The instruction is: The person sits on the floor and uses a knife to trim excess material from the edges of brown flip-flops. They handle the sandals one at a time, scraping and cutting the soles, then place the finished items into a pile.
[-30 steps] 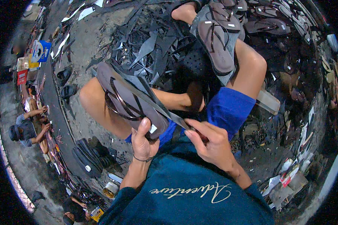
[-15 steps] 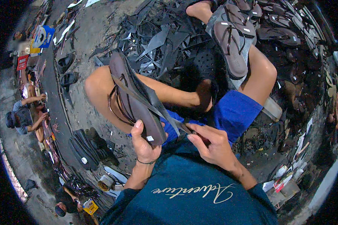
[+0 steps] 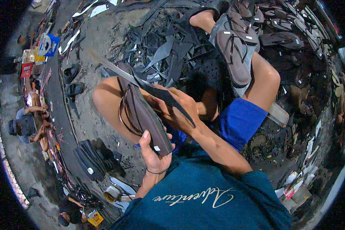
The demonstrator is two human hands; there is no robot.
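My left hand (image 3: 154, 155) grips the heel end of a dark brown thong sandal (image 3: 143, 117), thumb on the footbed and fingers underneath. The sandal is tilted, its toe pointing away from me, with thin glossy straps and a small white sticker at the heel. My right hand (image 3: 182, 109) is closed along the sandal's right side. A long, thin grey blade (image 3: 115, 68) reaches from it past the toe end, its tip blurred; its handle is hidden. A curved black strip (image 3: 176, 105) of sole material lies over that hand, against the sandal's right edge.
Dark offcuts (image 3: 161, 53) cover the ground ahead. Finished-looking sandals (image 3: 234, 57) rest on my right leg, with more sandals (image 3: 283, 40) spread beyond. Stacked black soles (image 3: 89, 159) lie at left. Another person (image 3: 25, 124) sits at the far left.
My right hand has moved forward along the sandal's right side, and the blade now reaches past the toe. The black strip has curled over that hand. My left hand keeps its hold.
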